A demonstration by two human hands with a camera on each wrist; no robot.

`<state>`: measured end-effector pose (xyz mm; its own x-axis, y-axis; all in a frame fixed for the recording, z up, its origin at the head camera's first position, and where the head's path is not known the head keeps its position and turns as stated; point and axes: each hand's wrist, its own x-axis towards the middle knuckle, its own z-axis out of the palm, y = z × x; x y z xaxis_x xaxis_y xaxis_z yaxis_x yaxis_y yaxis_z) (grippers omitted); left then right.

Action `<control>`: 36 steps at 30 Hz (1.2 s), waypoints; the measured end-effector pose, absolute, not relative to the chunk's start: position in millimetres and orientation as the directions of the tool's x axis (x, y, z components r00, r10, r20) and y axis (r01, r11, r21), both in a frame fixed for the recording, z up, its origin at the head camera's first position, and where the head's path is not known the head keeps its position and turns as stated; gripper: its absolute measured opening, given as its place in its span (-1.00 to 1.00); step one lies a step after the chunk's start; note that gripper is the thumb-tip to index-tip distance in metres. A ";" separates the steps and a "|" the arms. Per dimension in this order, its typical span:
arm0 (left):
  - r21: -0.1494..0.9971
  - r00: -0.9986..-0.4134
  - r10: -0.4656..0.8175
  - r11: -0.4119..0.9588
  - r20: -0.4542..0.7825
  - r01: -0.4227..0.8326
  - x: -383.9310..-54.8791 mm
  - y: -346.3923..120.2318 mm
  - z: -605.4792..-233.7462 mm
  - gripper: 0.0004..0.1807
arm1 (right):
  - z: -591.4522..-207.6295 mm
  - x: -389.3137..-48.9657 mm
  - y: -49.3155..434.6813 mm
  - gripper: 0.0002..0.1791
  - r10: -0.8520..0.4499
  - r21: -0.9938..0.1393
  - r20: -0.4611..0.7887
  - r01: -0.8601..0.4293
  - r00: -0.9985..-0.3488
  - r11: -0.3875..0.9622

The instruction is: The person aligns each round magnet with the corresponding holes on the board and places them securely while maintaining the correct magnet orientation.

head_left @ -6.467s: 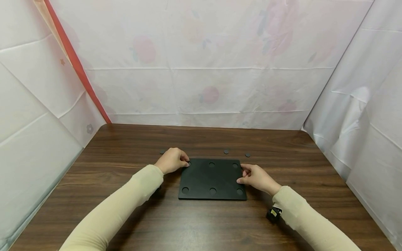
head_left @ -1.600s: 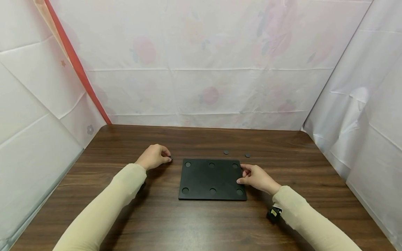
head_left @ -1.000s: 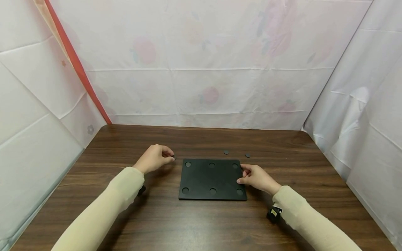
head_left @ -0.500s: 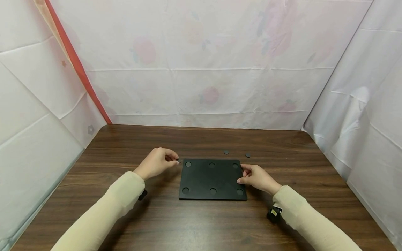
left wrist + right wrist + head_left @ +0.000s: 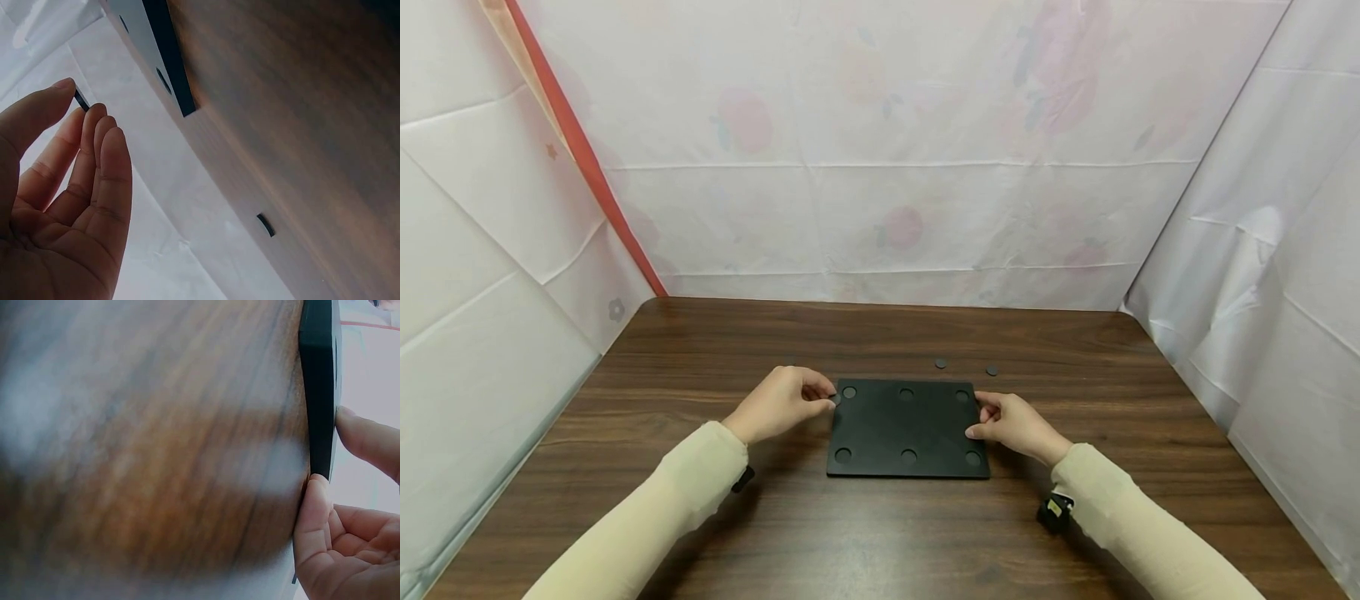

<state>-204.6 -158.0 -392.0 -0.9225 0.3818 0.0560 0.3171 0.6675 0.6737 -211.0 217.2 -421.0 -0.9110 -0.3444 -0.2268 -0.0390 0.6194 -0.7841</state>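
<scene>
My left hand (image 5: 780, 403) pinches a small black disc (image 5: 81, 100) between thumb and fingertips. In the head view that disc overlaps the left edge of a flat black board (image 5: 906, 425), close to its far-left round recess (image 5: 849, 392). The board lies on the table and has several such recesses in two rows. My right hand (image 5: 1017, 427) grips the board's right edge, thumb on the top face and a fingertip against the side (image 5: 320, 394). Another black disc (image 5: 265, 225) lies on the table left of the board, mostly hidden behind my left hand in the head view.
Two more black discs, one nearer the middle (image 5: 940, 364) and one farther right (image 5: 992, 371), lie beyond the board's far edge. The brown wooden table (image 5: 880, 533) ends at a white patterned curtain (image 5: 880, 208) behind and at the sides.
Earlier my left fingers were at the far-left recess, then at the table left of the board. Since then the left hand has carried a disc rightward and nearer, to the board's edge. The right hand stays put.
</scene>
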 end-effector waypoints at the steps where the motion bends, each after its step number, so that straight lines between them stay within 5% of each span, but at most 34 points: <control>1: 0.672 -0.921 0.385 0.668 0.055 0.319 -203.5 -157.6 -392.2 -0.85 | -420.8 -210.9 217.0 -0.16 -0.342 -0.784 -0.227 -0.037 -0.912 0.620; 36: 0.603 -0.831 0.556 0.663 0.000 0.444 -178.9 -143.9 -405.9 -0.87 | -423.1 -212.5 217.5 -0.15 -0.339 -0.784 -0.227 -0.035 -0.913 0.619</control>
